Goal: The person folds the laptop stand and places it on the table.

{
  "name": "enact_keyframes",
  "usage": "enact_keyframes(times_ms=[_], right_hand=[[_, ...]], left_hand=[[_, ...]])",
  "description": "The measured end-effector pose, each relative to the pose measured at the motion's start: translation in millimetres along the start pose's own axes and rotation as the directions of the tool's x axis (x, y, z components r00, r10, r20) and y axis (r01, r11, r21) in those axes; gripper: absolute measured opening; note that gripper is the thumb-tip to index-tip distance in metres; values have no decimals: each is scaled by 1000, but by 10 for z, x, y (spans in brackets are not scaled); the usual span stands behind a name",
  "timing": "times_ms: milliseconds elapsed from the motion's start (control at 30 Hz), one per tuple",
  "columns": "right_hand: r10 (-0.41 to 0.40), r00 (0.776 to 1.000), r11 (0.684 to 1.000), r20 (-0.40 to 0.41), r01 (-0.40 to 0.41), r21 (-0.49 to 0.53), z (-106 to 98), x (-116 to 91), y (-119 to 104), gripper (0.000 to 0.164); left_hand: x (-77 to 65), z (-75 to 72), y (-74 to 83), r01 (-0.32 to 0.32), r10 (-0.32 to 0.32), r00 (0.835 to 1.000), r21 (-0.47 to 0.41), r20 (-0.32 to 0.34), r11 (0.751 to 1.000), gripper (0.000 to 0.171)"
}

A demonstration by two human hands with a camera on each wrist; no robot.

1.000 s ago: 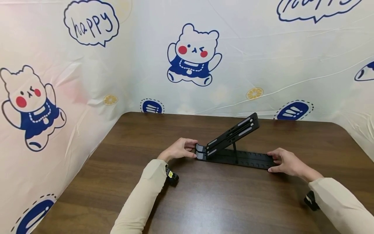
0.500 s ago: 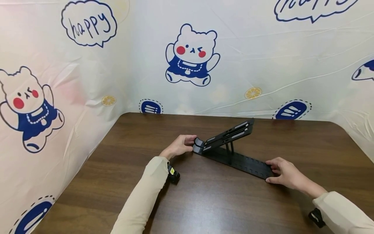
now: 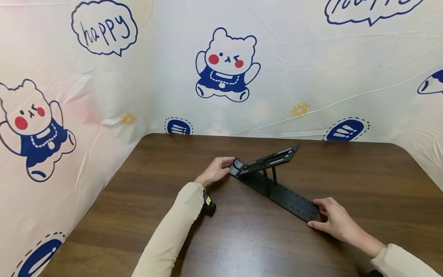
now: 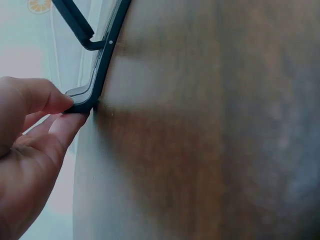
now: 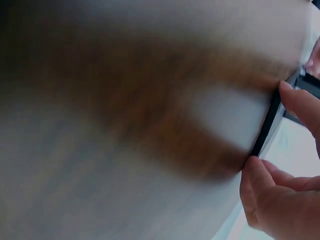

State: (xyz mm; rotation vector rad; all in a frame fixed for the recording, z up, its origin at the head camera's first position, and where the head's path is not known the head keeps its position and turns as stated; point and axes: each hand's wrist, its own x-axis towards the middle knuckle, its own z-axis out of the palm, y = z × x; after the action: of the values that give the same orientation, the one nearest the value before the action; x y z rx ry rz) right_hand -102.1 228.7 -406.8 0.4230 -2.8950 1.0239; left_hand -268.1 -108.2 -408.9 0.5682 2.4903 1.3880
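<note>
One black folding stand (image 3: 281,195) is lying slantwise on a brown wooden table (image 3: 270,246), its long base stretching between the fingers of both hands. The left hand (image 3: 216,169) is pinching the hooked far end, thumb and fingertips gripping it from opposite sides where two grey pads (image 3: 238,164) are lining the curved lip. The right hand (image 3: 335,219) is grasping the other end, its thumb pressing the near corner and its fingers the far one, with the base spanning the gap between. Close beside the left fingers, a slotted upper panel (image 3: 268,162) is rising from the base at a tilt, its free edge pointing away from them and well apart from the right fingers. Thin black struts (image 3: 274,176) are propping that panel from below, nearer the left fingers than the right. Pale sleeves (image 3: 169,231) are covering both arms, and a small black device (image 3: 209,207) is sitting at the left wrist, behind the fingers. Beyond all the fingertips, a printed cloth (image 3: 287,77) is hanging past the table's far edge.
</note>
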Motion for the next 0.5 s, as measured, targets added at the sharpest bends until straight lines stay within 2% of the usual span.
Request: enact_keyframes(times_ms=[167,333,500], right_hand=[[-12,1000,999,-4,12,-33,26,-37,-55,61],[-19,1000,994,-14,17,-112,47,-46,-112,60],[-57,998,988,-28,52,-148,86,-48,-159,60]], left_hand=[[73,0,23,-13,14,1000,63,-6,998,40],[169,-4,31,-43,42,999,125,13,991,37],[275,6,23,-57,54,998,149,25,987,35]])
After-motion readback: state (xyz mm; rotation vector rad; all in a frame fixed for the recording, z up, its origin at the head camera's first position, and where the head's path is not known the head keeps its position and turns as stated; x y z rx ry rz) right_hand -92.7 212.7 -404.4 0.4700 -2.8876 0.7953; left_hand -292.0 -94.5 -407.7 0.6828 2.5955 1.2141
